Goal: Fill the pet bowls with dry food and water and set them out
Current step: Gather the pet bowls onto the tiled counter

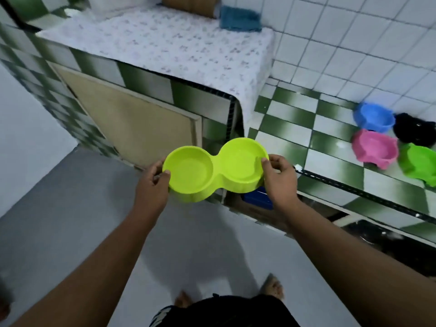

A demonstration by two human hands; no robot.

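Two hands are sharing this load. I am pinching with my left hand [153, 188] the left rim of the lime double bowl [212, 172], thumb hooked over the edge and fingers curled beneath. The bowl is hanging in the air before the cupboard door [132, 114], its two wells lying between my palms and looking empty. I am pinching the right rim with my right hand [280, 182] the same way. I judge that holding it level with an even grip matters most once it is filled. Further right, a blue bowl [374, 118], a pink bowl [375, 149] and a green bowl [420, 164] are sitting on the tiled ledge [295, 128].
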